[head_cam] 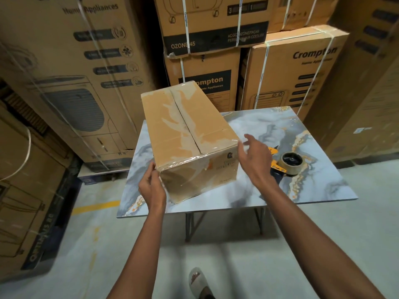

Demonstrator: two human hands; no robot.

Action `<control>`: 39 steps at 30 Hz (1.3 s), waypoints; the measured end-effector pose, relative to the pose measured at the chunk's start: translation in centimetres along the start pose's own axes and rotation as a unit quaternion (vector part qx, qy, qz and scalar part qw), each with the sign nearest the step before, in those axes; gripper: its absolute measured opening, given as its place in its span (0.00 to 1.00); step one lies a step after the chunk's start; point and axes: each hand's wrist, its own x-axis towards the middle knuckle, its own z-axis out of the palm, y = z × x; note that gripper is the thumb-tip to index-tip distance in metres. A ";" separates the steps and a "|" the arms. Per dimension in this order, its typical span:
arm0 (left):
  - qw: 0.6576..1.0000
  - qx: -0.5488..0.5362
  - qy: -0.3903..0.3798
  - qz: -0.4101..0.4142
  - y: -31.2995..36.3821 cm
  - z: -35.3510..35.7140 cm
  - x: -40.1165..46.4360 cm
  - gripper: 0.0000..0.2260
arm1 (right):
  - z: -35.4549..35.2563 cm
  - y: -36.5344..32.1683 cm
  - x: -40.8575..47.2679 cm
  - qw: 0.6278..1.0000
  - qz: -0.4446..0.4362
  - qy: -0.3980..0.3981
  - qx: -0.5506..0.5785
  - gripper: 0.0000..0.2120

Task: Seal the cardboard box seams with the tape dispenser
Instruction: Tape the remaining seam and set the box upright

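A brown cardboard box (185,134) lies on a small marble-patterned table (269,186), its top flaps closed and clear tape glinting along the near top edge. My left hand (151,186) grips the box's near left corner. My right hand (254,160) hovers with spread fingers just off the box's right side, touching nothing. The yellow tape dispenser (285,165) with its brown roll lies on the table to the right of that hand, partly hidden by my wrist.
Tall stacked appliance cartons (71,78) wall in the left, back and right sides. More cartons (287,76) stand right behind the table. The concrete floor (90,244) with a yellow line lies in front, and my sandalled foot (199,283) shows below.
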 end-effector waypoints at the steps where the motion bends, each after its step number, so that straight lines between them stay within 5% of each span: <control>1: 1.000 -0.002 -0.015 -0.010 0.3 0.3 0.5 0.16 | 0.0 0.0 1.0 0.999 0.012 0.004 0.029 0.23; 9: 0.994 0.070 -0.074 -0.036 4.0 2.4 5.4 0.07 | 2.4 -1.0 7.9 0.984 0.016 -0.173 0.040 0.25; 13: 0.983 0.139 -0.107 -0.062 4.4 3.2 10.7 0.29 | 3.9 -2.7 11.3 0.972 -0.011 -0.232 0.025 0.24; 17: 0.971 0.180 -0.150 -0.040 7.2 5.2 12.8 0.07 | 6.1 -4.5 14.8 0.960 -0.030 -0.275 0.032 0.22; 22: 0.954 0.240 -0.180 -0.028 7.4 7.5 17.3 0.07 | 9.4 -6.2 18.8 0.954 -0.061 -0.294 0.014 0.24; 29: 0.940 0.297 -0.168 0.000 6.9 9.4 19.8 0.21 | 11.6 -7.8 20.6 0.952 -0.057 -0.299 0.013 0.21; 39: 0.951 0.284 -0.120 -0.004 6.1 9.6 20.5 0.22 | 11.9 -7.9 19.4 0.955 0.035 -0.275 0.101 0.23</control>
